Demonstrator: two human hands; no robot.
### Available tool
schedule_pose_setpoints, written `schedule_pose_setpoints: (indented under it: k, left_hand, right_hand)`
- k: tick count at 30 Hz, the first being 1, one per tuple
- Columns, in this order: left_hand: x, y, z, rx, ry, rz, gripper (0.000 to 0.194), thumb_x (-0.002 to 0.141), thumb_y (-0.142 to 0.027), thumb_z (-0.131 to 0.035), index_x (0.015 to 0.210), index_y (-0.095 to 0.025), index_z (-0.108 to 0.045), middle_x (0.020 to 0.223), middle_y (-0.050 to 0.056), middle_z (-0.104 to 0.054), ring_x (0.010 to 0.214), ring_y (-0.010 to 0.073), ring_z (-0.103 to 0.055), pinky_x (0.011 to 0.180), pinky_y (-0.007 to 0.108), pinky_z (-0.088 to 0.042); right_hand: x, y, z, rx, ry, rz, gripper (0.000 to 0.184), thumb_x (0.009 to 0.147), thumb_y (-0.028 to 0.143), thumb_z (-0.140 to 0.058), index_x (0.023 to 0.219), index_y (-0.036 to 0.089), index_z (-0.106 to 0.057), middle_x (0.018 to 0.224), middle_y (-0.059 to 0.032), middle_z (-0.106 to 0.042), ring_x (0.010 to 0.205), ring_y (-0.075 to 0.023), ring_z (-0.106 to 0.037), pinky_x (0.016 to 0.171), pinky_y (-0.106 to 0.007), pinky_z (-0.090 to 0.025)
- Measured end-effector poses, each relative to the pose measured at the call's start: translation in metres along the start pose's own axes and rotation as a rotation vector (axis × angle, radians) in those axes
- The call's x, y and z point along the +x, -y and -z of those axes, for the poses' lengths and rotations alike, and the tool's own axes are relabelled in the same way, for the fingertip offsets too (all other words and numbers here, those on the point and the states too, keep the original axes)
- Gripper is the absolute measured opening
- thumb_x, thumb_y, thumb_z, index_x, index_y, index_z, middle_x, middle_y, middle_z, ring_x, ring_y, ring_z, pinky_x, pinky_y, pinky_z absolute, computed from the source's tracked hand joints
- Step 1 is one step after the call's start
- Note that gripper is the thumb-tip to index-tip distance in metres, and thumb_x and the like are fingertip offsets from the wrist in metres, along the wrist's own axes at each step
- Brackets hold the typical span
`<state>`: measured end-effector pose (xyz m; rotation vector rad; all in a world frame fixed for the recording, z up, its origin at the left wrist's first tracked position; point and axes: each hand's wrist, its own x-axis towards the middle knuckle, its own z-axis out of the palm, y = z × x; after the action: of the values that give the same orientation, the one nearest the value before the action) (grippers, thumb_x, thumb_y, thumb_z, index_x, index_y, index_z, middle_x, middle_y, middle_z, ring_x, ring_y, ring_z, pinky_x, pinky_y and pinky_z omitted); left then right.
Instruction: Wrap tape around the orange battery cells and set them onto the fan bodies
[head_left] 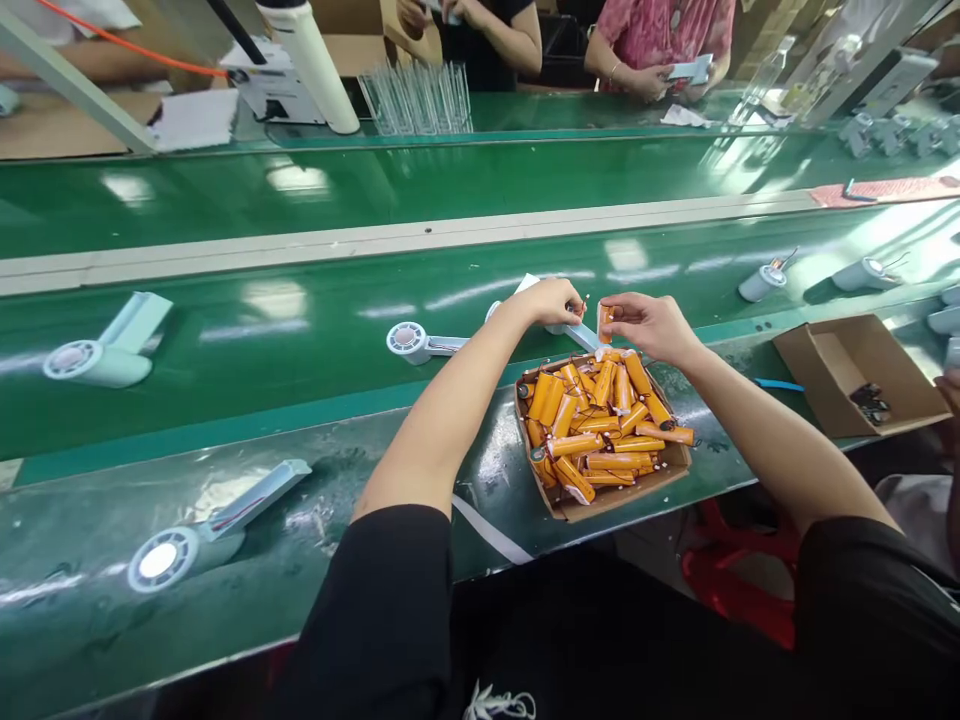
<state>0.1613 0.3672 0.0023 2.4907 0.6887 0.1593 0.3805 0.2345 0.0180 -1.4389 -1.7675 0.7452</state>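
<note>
My right hand (651, 325) pinches an orange battery (605, 322) with a whitish side, held upright over the far edge of the box. Just left of it, my left hand (551, 300) has its fingers pressed together by a small reddish bit, perhaps a wire; what it grips is too small to tell. A light blue fan housing (583, 336) lies beneath the hands, partly hidden. The cardboard box (574, 513) in front of me is heaped with orange wired batteries (600, 425). Left of my hands lies a pale blue handheld fan body (409, 342).
More fan bodies rest on the green belt (225, 350) and on the bench, one front left (161, 560). Upright fan parts (763, 282) stand at right. A cardboard box (900, 375) holds small dark parts. Across the belt, people handle parts near clear tubes (416, 100).
</note>
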Motion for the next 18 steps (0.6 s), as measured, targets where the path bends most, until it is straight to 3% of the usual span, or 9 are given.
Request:
schedule_pose_setpoints:
  k: [4,11,18]
  left_hand:
    - [0.005,-0.003,-0.004,-0.023,-0.066,0.039,0.023,0.084,-0.034,-0.073,0.095,-0.021,-0.088,0.083,0.003,-0.081,0.075,0.0186,-0.063,0.073,0.031,-0.042]
    - [0.014,-0.011,-0.013,-0.062,-0.156,0.054,0.022,0.086,-0.025,-0.066,0.086,-0.017,-0.086,0.080,0.005,-0.079,0.072,0.0178,-0.059,0.070,0.031,-0.038]
    - [0.021,-0.017,-0.016,-0.063,-0.222,0.082,0.024,0.085,-0.027,-0.066,0.088,-0.015,-0.087,0.093,0.010,-0.084,0.084,0.0220,-0.068,0.080,0.033,-0.046]
  right_hand:
    - [0.004,0.008,0.002,-0.321,0.145,0.020,0.043,0.088,0.026,-0.081,0.130,0.020,-0.084,0.089,-0.0043,-0.086,0.083,-0.0218,-0.080,0.089,-0.038,-0.065]
    - [0.023,0.039,-0.003,-0.988,0.407,-0.007,0.048,0.095,0.027,-0.074,0.142,0.024,-0.079,0.105,-0.0113,-0.086,0.099,-0.0314,-0.079,0.088,-0.038,-0.056]
    - [0.040,0.052,-0.015,-1.146,0.676,-0.036,0.037,0.104,0.028,-0.062,0.133,0.020,-0.083,0.126,-0.0161,-0.085,0.109,-0.0314,-0.079,0.094,-0.039,-0.054]
